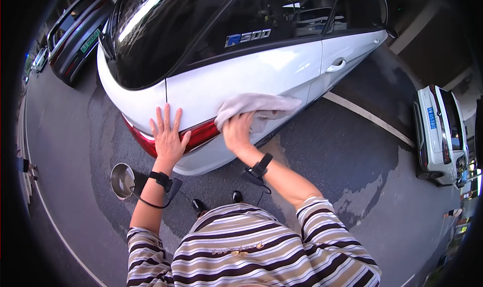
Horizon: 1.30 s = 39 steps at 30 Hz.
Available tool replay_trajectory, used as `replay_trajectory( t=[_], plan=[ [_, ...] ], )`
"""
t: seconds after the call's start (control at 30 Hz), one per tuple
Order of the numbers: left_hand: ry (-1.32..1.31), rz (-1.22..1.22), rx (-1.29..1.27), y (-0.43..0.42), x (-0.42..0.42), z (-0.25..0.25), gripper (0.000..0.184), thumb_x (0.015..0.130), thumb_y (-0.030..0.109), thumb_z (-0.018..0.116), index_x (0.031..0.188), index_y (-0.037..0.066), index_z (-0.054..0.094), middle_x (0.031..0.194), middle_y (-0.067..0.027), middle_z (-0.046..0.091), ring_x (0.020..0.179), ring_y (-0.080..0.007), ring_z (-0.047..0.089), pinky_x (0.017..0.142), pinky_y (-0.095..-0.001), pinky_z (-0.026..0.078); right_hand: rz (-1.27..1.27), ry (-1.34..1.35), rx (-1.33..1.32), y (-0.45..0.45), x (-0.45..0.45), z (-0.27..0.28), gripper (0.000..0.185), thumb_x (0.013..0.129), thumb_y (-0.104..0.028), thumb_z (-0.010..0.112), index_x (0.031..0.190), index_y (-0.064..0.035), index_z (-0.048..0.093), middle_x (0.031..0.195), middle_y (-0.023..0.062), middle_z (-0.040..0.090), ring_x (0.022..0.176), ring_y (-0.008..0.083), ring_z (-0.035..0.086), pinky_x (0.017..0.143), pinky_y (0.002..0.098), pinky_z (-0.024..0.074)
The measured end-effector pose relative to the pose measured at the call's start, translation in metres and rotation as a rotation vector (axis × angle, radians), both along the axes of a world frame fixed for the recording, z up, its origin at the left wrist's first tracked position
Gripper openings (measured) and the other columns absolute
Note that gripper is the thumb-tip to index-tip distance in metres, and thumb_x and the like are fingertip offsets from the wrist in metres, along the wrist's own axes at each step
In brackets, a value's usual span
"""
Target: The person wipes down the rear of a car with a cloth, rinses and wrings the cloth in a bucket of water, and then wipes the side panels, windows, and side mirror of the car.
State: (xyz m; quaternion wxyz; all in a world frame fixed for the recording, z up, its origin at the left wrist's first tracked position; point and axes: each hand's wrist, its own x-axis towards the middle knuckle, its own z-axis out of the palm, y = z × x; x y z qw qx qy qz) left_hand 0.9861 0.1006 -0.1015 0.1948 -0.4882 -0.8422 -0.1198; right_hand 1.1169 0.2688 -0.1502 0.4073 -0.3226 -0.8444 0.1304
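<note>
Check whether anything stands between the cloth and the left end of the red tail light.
The left hand does: it lies across the tail light, between that end and the cloth in the right hand. Nothing else visible stands in the way.

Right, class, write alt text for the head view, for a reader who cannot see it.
A person's right hand holds a pale cloth against the rear corner of a white car, while the left hand spreads flat over its red tail light and bodywork. A metal container stands on the partly wet ground; other cars stand farther off.
</note>
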Motion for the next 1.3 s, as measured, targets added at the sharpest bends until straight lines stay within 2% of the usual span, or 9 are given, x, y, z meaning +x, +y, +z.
replay_trajectory(
  t=[0.13, 0.27, 0.43, 0.6, 0.73, 1.03, 1.13, 1.17, 1.3],
  plan=[
    [0.01, 0.01, 0.006, 0.003, 0.0, -0.003, 0.071, 0.083, 0.03, 0.06, 0.147, 0.015, 0.031, 0.156, -0.0157, 0.013, 0.144, -0.038, 0.006, 0.115, -0.0534, 0.006, 0.215, -0.337, 0.062, -0.01, -0.004, 0.006, 0.059, 0.083, -0.041, 0.057, 0.126, 0.0001, 0.053, 0.132, 0.0346, 0.038, 0.126, 0.0535, 0.03, 0.1, 0.0741, 0.012],
    [-0.005, -0.036, 0.081, 0.007, 0.001, -0.003, 0.07, 0.08, 0.015, 0.055, 0.146, 0.009, 0.032, 0.155, -0.0172, 0.018, 0.144, -0.0386, 0.009, 0.116, -0.0508, 0.006, 0.406, -0.243, 0.234, 0.0, -0.029, 0.04, 0.058, 0.077, -0.048, 0.061, 0.121, -0.0104, 0.06, 0.132, 0.022, 0.045, 0.129, 0.0414, 0.031, 0.099, 0.0712, 0.0154],
    [0.006, -0.053, 0.106, 0.006, -0.006, -0.005, 0.065, 0.083, 0.011, 0.051, 0.146, 0.011, 0.033, 0.155, -0.015, 0.019, 0.144, -0.0372, 0.011, 0.116, -0.0517, 0.009, 0.232, -0.149, 0.328, 0.053, -0.052, 0.055, 0.06, 0.076, -0.051, 0.06, 0.121, -0.0121, 0.06, 0.133, 0.0226, 0.043, 0.129, 0.0423, 0.03, 0.095, 0.0722, 0.017],
    [-0.024, -0.019, 0.094, 0.002, -0.009, -0.013, 0.062, 0.087, 0.013, 0.049, 0.147, 0.015, 0.032, 0.155, -0.0134, 0.02, 0.144, -0.036, 0.012, 0.116, -0.0519, 0.011, -0.153, -0.032, 0.339, 0.125, -0.05, 0.049, 0.062, 0.088, -0.053, 0.045, 0.11, 0.003, 0.057, 0.126, 0.0297, 0.043, 0.121, 0.0467, 0.033, 0.099, 0.0688, 0.0142],
    [-0.016, -0.023, 0.109, -0.001, -0.009, -0.013, 0.059, 0.089, 0.014, 0.049, 0.146, 0.018, 0.034, 0.154, -0.0125, 0.021, 0.144, -0.0351, 0.012, 0.117, -0.0519, 0.011, 0.201, -0.223, 0.508, 0.08, -0.025, 0.035, 0.059, 0.079, -0.054, 0.056, 0.114, -0.0066, 0.061, 0.128, 0.0277, 0.043, 0.124, 0.0488, 0.03, 0.1, 0.0694, 0.013],
    [-0.326, -0.21, 0.475, -0.014, -0.022, -0.02, 0.045, 0.092, 0.011, 0.046, 0.137, 0.011, 0.044, 0.149, -0.009, 0.035, 0.144, -0.0273, 0.02, 0.117, -0.047, 0.012, 0.979, -0.487, 0.804, 0.051, -0.012, -0.032, 0.033, 0.079, -0.031, 0.06, 0.109, -0.0157, 0.063, 0.124, 0.004, 0.052, 0.125, 0.025, 0.041, 0.102, 0.06, 0.0216],
    [-0.567, -0.271, 0.733, -0.02, -0.003, -0.014, 0.042, 0.096, 0.017, 0.043, 0.136, 0.004, 0.043, 0.145, -0.0156, 0.039, 0.14, -0.03, 0.028, 0.116, -0.042, 0.018, 1.161, -0.655, 1.041, 0.042, -0.025, -0.048, 0.032, 0.082, -0.023, 0.054, 0.112, -0.0135, 0.06, 0.122, 0.002, 0.053, 0.122, 0.0214, 0.044, 0.103, 0.0494, 0.0282],
    [-0.644, -0.262, 0.801, -0.03, 0.007, -0.012, 0.043, 0.097, 0.019, 0.043, 0.135, 0.001, 0.042, 0.142, -0.0197, 0.042, 0.136, -0.0313, 0.036, 0.113, -0.0383, 0.025, 1.268, -0.798, 0.886, 0.034, -0.031, -0.052, 0.039, 0.082, -0.017, 0.047, 0.119, -0.0139, 0.055, 0.125, 0.0088, 0.051, 0.127, 0.0224, 0.041, 0.104, 0.0495, 0.0282],
    [-0.655, 0.04, 1.031, -0.098, 0.016, -0.029, 0.039, 0.099, 0.023, 0.042, 0.131, 0.0, 0.045, 0.127, -0.0162, 0.054, 0.12, -0.025, 0.051, 0.103, -0.0353, 0.037, 1.196, -0.739, 1.303, -0.001, -0.053, -0.1, 0.045, 0.085, -0.019, 0.043, 0.128, -0.0067, 0.05, 0.133, 0.0129, 0.048, 0.129, 0.0303, 0.04, 0.111, 0.049, 0.0259]
  ],
)
